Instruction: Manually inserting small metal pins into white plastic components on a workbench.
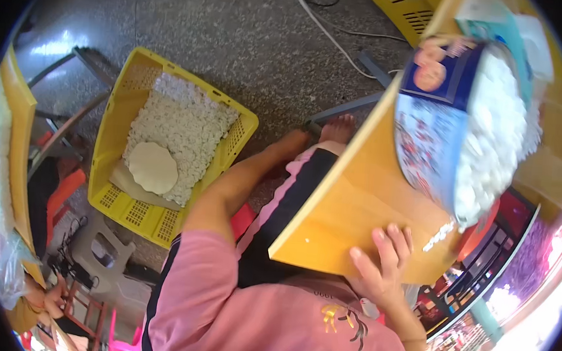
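Right hand (385, 256), grip spread open on the wooden bench (357, 210), nothing seen in it; white pieces (439, 236) at its two o'clock; filled blue tub (429, 143) at one; left hand (295, 140) near foot (338, 128), grip unclear, cannot tell; yellow basket (115, 213) at its nine.

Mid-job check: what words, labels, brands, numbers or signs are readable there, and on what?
Blue container: printed side, too blurred to read.
Pink shirt: small dark print on the chest, which I won't quote.
Wooden tabletop: no lettering visible.
Background: anything there is too small or blurred.
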Action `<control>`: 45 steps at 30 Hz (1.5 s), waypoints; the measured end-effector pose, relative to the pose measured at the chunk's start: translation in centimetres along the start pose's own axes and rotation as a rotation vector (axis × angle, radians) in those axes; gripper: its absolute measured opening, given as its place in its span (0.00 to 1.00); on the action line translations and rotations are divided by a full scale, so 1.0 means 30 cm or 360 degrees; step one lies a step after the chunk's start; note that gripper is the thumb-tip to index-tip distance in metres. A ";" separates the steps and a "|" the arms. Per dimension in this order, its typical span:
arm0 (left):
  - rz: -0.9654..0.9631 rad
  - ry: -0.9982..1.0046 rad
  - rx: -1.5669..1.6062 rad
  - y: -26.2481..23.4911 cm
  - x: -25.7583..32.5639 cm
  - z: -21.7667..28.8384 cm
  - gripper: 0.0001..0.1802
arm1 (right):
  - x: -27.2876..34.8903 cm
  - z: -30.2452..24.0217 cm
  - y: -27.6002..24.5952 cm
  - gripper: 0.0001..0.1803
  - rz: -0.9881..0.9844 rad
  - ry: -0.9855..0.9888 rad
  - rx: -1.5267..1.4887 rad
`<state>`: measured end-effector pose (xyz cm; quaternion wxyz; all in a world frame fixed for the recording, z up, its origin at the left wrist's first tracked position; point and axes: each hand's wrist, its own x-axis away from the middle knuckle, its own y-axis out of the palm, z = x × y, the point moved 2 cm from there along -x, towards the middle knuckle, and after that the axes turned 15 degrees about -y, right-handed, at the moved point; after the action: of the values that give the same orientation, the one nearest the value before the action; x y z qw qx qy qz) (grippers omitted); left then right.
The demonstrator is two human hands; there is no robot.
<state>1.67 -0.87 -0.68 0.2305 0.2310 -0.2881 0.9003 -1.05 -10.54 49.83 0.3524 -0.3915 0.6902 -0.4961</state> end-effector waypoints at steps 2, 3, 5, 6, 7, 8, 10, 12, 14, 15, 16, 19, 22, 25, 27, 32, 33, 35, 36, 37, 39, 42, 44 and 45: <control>-0.0230 0.0405 0.0798 -0.194 0.147 0.148 0.14 | -0.025 0.026 0.011 0.29 -0.0032 0.0093 -0.0031; -0.0188 0.0309 0.0763 -0.188 0.306 0.027 0.15 | -0.052 -0.050 -0.016 0.32 -0.0048 0.0031 -0.0132; -0.0077 0.0595 0.1207 -0.412 0.494 0.189 0.18 | -0.040 -0.025 -0.031 0.39 -0.0030 -0.0001 -0.0104; -0.0415 0.0089 0.1301 -0.557 0.589 0.334 0.19 | -0.011 -0.004 -0.050 0.40 -0.0026 0.0074 -0.0101; -0.0272 -0.0137 0.1121 -0.626 0.685 0.373 0.19 | -0.022 -0.013 -0.063 0.41 0.0002 0.0068 -0.0164; -0.0117 -0.0351 0.0947 -0.660 0.750 0.382 0.18 | -0.034 -0.020 -0.072 0.43 0.0020 0.0049 -0.0224; 0.0203 -0.0099 0.0488 -0.708 0.812 0.324 0.15 | -0.032 -0.024 -0.082 0.44 0.0067 0.0049 -0.0190; 0.0629 0.0041 0.0358 -0.783 0.890 0.297 0.10 | -0.019 -0.019 -0.080 0.46 0.0104 0.0005 -0.0185; 0.0886 -0.0094 0.0257 -0.834 0.967 0.182 0.07 | -0.011 -0.030 -0.080 0.47 0.0144 -0.0031 -0.0163; 0.0947 -0.0130 0.0222 -0.858 0.997 0.121 0.07 | -0.011 -0.027 -0.077 0.47 0.0176 0.0005 -0.0133; 0.1005 -0.0166 0.0189 -0.880 1.025 0.070 0.08 | -0.009 -0.031 -0.072 0.47 0.0206 -0.0040 -0.0131; 0.1022 -0.0243 -0.0277 -0.918 1.104 0.017 0.13 | 0.006 -0.034 -0.064 0.46 0.0251 -0.0063 -0.0087; 0.1041 -0.0223 -0.0294 -0.917 1.146 -0.001 0.15 | 0.020 -0.042 -0.053 0.43 0.0305 -0.0145 -0.0054; 0.0936 -0.0139 -0.0195 -0.916 1.162 0.085 0.15 | 0.035 -0.047 -0.048 0.39 0.0401 -0.0162 -0.0051; 0.0911 -0.0129 -0.0147 -0.910 1.180 0.177 0.15 | 0.047 -0.049 -0.048 0.33 0.0494 -0.0171 -0.0036; 0.1174 0.0313 0.0172 -0.922 1.251 0.406 0.08 | 0.100 -0.027 -0.037 0.13 0.0915 -0.0240 -0.0013; 0.1173 0.0315 0.0156 -0.921 1.269 0.464 0.08 | 0.121 -0.023 -0.066 0.10 0.1012 -0.0138 0.0142; 0.1321 0.0507 0.0303 -0.915 1.314 0.601 0.07 | 0.199 0.019 -0.104 0.06 0.1204 0.0056 0.0443; 0.1321 0.0508 0.0291 -0.907 1.324 0.646 0.07 | 0.251 0.061 -0.119 0.07 0.1282 0.0266 0.0442; 0.1307 0.0545 0.0298 -0.902 1.330 0.679 0.07 | 0.294 0.103 -0.128 0.08 0.1359 0.0470 0.0431; 0.1287 0.0591 0.0358 -0.876 1.339 0.749 0.07 | 0.378 0.168 -0.153 0.09 0.1334 0.0652 0.0428; 0.1244 0.0719 0.0313 -0.827 1.328 0.839 0.07 | 0.393 0.178 -0.173 0.08 0.1229 0.0838 0.0429; 0.1208 0.0847 0.0237 -0.780 1.301 0.896 0.08 | 0.391 0.176 -0.173 0.07 0.1164 0.0835 0.0434; 0.1189 0.0909 0.0165 -0.757 1.294 0.942 0.09 | 0.388 0.176 -0.161 0.06 0.1140 0.0755 0.0409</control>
<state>-8.42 8.94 50.53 -0.0511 -0.1340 -0.2312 0.9623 -0.69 -24.03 51.95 0.3796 0.0438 0.7768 -0.5006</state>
